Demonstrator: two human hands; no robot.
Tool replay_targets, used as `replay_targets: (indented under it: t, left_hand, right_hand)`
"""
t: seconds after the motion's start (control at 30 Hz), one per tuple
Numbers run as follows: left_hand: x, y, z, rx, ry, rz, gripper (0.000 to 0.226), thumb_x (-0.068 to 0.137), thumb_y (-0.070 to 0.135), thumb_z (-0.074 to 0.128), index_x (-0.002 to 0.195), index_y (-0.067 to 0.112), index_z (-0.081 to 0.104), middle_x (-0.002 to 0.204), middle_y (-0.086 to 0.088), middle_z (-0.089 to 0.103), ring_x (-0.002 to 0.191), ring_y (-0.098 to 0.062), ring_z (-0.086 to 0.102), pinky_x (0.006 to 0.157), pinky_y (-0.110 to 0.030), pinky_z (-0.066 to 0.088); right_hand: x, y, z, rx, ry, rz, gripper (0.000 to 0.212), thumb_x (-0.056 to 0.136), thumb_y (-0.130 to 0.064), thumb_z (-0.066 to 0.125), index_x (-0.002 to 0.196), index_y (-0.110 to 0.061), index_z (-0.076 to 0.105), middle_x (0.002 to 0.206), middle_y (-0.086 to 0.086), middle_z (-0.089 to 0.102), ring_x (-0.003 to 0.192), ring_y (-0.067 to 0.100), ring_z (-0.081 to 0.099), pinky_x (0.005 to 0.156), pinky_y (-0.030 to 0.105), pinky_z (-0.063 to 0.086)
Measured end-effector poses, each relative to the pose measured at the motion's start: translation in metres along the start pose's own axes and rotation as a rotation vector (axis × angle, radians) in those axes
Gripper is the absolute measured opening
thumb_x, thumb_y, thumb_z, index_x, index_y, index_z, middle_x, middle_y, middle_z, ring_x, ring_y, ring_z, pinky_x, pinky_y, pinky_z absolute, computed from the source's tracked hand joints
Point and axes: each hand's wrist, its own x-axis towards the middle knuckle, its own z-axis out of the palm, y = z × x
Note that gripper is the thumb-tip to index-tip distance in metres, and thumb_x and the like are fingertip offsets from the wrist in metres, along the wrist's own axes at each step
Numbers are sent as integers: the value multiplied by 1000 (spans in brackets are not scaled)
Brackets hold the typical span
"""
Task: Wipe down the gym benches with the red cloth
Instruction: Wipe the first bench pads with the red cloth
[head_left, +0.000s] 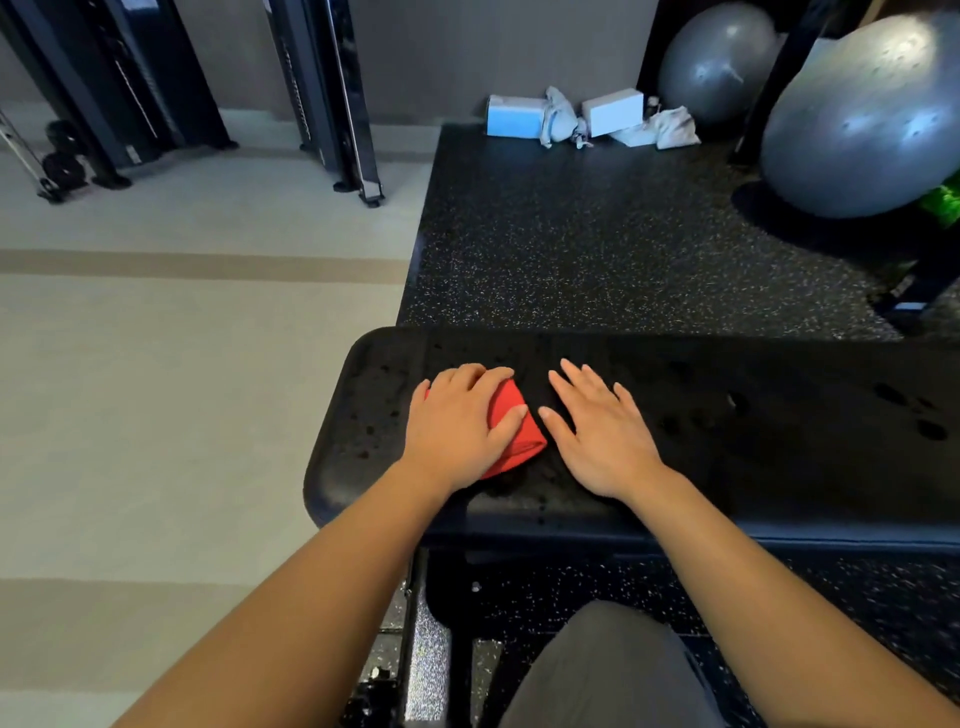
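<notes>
The black padded gym bench (727, 415) runs across the view, its rounded end at the left. Dark wet spots (930, 428) mark the pad surface. The folded red cloth (519, 431) lies on the pad near that end. The left hand (457, 431) rests palm down on the cloth, fingers slightly bent over its far edge. The right hand (602, 436) lies flat on the pad, fingers straight, thumb just beside the cloth. Beyond the bench, the black speckled rubber floor mat (597, 249) carries two grey exercise balls (862, 119), a light-blue foam block (514, 117) and a white foam block (613, 111).
</notes>
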Motion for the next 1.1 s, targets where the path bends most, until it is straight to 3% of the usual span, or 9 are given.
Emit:
replay_targets:
  t: [0.13, 0.27, 0.33, 0.43, 0.57, 0.63, 0.8, 0.97, 1.1]
  left_hand:
    - [21, -12, -4, 22, -20, 83, 55, 88, 58, 32, 135, 31, 44, 123, -1, 49, 113, -23, 46, 97, -39, 38]
    - [30, -29, -14, -8, -54, 152, 66, 82, 66, 24, 135, 31, 45, 120, -2, 49, 110, -23, 46, 94, -37, 39]
    - [26, -25, -15, 43, -39, 151, 64, 85, 62, 24, 137, 30, 43, 128, -1, 47, 119, -23, 42, 101, -41, 35]
    - [16, 2, -4, 36, -47, 7, 48, 98, 46, 27, 143, 32, 35, 145, 5, 35, 136, -20, 26, 113, -52, 15]
    - [13, 19, 12, 162, 21, -56, 59, 89, 60, 17, 140, 37, 36, 145, 6, 38, 136, -21, 27, 111, -56, 11]
    - [23, 13, 11, 167, 9, -17, 52, 91, 56, 25, 138, 38, 38, 142, 8, 40, 134, -19, 29, 111, -56, 12]
    - [41, -12, -3, 67, -78, 180, 64, 79, 57, 14, 135, 41, 41, 140, 9, 42, 133, -17, 32, 112, -53, 14]
    - [19, -38, -23, -35, -116, 324, 57, 79, 44, 30, 134, 39, 45, 137, 9, 45, 131, -12, 36, 114, -49, 13]
    - [2, -34, -20, -65, -87, 109, 59, 85, 48, 37, 143, 41, 30, 153, 11, 26, 145, -14, 11, 113, -58, -1]
  right_hand:
    - [1, 1, 0, -11, -6, -3, 57, 101, -46, 24, 152, -24, 14, 160, -8, 2, 147, 10, -3, 119, 37, -1]
    - [0, 1, -3, 11, -3, -4, 56, 101, -46, 24, 152, -25, 15, 160, -9, 3, 146, 9, -4, 118, 35, -2]
    - [0, 1, -2, 22, 3, 2, 57, 101, -47, 24, 152, -25, 16, 160, -8, 3, 146, 9, -4, 118, 34, -2]
    - [2, 0, 0, 31, 24, 73, 58, 100, -47, 23, 152, -24, 14, 161, -3, 0, 147, 13, -5, 119, 35, -3]
    - [4, 0, 1, 33, 78, 196, 58, 101, -44, 21, 152, -19, 14, 161, 3, -1, 147, 17, -5, 119, 36, -2]
    - [5, 1, 1, 32, 72, 196, 58, 101, -43, 20, 152, -17, 14, 161, 4, -1, 147, 18, -4, 119, 36, -1]
    - [5, 2, 0, 20, 49, 179, 58, 101, -44, 18, 153, -17, 12, 160, 5, -3, 147, 18, -5, 120, 37, 0]
    - [3, 2, -1, 11, 28, 163, 59, 101, -44, 18, 153, -16, 12, 160, 5, -2, 147, 19, -6, 119, 38, -1]
    - [4, 1, -1, -17, 25, 152, 60, 101, -45, 19, 152, -15, 12, 160, 6, -1, 147, 22, -5, 119, 39, 0]
